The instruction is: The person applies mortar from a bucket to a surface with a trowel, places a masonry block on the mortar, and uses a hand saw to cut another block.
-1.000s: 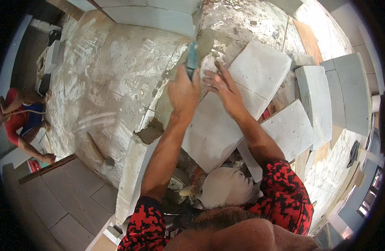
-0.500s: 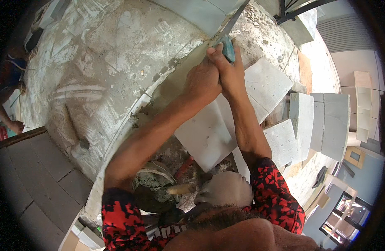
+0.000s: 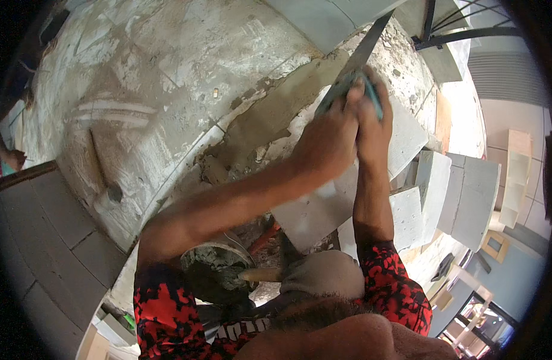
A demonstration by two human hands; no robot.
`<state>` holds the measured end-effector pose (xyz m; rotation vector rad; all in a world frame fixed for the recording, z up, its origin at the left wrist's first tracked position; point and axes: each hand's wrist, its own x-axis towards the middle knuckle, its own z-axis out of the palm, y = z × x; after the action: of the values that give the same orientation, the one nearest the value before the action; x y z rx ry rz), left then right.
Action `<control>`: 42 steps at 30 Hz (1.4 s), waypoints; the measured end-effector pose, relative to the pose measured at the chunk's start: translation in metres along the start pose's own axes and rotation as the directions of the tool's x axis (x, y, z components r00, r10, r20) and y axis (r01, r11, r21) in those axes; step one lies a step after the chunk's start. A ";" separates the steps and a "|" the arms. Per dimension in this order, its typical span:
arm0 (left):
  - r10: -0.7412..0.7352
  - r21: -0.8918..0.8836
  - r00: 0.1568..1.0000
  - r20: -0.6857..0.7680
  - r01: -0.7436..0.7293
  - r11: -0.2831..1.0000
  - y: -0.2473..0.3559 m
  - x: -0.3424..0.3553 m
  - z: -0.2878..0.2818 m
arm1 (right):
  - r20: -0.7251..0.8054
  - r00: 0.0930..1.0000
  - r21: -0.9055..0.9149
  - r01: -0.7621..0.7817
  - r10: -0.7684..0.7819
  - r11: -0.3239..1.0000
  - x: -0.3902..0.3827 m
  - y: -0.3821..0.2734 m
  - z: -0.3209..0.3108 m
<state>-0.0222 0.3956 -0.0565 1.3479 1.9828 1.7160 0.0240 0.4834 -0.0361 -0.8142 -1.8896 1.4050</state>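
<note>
My left hand (image 3: pixel 330 135) and my right hand (image 3: pixel 373 129) are close together, both wrapped round a teal-handled tool (image 3: pixel 375 102) with a long grey metal blade (image 3: pixel 372 42) reaching up toward the top right; motion blurs the fingers. The tool lies over a strip of wet grey mortar (image 3: pixel 270 105) along a crack-edged slab, with white blocks (image 3: pixel 406 141) under and right of my right arm. Below my left forearm sits a bucket of grey mortar (image 3: pixel 210 270), a pale wooden handle (image 3: pixel 258 274) across its right side.
A co-worker's arm and hand (image 3: pixel 15 157) show at the far left, above a grey block wall (image 3: pixel 48 240). A pipe-like piece (image 3: pixel 96 162) lies on the dusty surface. Black metal bars (image 3: pixel 462 35) stand at top right; a pale wooden shelf (image 3: pixel 516 174) is at the right.
The view has swung round. My right hand has closed on the tool beside my left, and both have moved up and rightward with it, uncovering more of the mortar strip and showing more of the blade.
</note>
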 end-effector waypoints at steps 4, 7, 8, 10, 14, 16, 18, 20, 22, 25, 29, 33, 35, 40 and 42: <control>-0.214 -0.005 0.916 0.340 0.230 0.973 -0.018 0.059 0.011 | 0.004 0.997 -0.134 -0.073 0.074 0.988 0.054 0.021 -0.018; -0.103 -0.021 0.992 0.073 0.105 0.994 0.011 0.006 0.006 | 0.020 1.000 -0.151 0.011 -0.008 0.989 0.002 -0.011 -0.016; -0.059 -0.036 0.997 0.042 0.061 0.998 0.019 0.000 0.003 | 0.019 0.995 -0.205 0.096 -0.095 0.974 -0.014 -0.019 -0.021; -0.031 -0.055 1.000 -0.003 0.031 0.998 0.024 -0.004 -0.004 | -0.034 0.997 -0.010 0.065 -0.065 0.998 -0.028 -0.035 -0.006; -0.084 -0.190 0.971 0.224 0.128 0.973 -0.003 0.052 -0.009 | -0.016 0.995 -0.253 0.089 -0.096 0.963 0.047 -0.011 -0.012; -0.053 -0.166 0.973 0.223 0.092 0.982 0.002 0.050 -0.012 | -0.059 0.998 -0.124 -0.040 0.033 0.991 0.041 -0.024 -0.005; 0.021 -0.015 1.000 -0.016 -0.021 1.000 0.004 0.017 -0.013 | 0.040 0.996 -0.149 0.082 -0.077 0.985 0.009 -0.023 0.001; 0.032 -0.014 0.997 -0.067 -0.033 0.999 0.008 0.001 -0.008 | 0.047 0.996 -0.111 0.085 -0.080 0.990 -0.005 -0.022 0.000; 0.009 -0.052 0.999 -0.041 -0.012 0.999 -0.011 0.018 -0.001 | 0.040 0.996 -0.124 0.084 -0.080 0.989 0.012 -0.009 0.003; -0.082 -0.163 0.963 0.258 0.127 0.978 -0.039 0.066 -0.007 | 0.007 0.999 -0.248 0.050 -0.050 0.967 0.066 0.017 0.001; -0.044 -0.080 0.992 0.117 0.053 0.995 -0.030 0.018 -0.004 | 0.088 0.996 -0.129 0.006 0.005 0.992 0.017 0.012 0.008; -0.118 -0.099 0.978 0.173 0.136 0.986 -0.039 0.021 -0.001 | 0.073 0.997 -0.125 0.046 -0.037 0.991 0.028 0.028 0.009; -0.134 -0.111 0.975 0.175 0.154 0.982 -0.052 0.044 -0.003 | 0.039 0.998 -0.098 -0.035 0.039 0.995 0.047 0.029 0.014; -0.092 -0.017 0.996 0.020 0.093 0.996 -0.025 -0.006 0.000 | 0.138 0.990 -0.034 -0.022 0.027 0.999 0.004 0.027 0.005; -0.059 0.036 0.997 -0.041 0.060 0.998 -0.030 -0.007 0.009 | 0.124 0.992 -0.029 -0.011 0.015 1.000 0.006 0.035 0.004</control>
<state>-0.0273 0.3989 -0.0878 1.2618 2.0642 1.7013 0.0206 0.4944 -0.0697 -0.7698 -2.0055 1.4699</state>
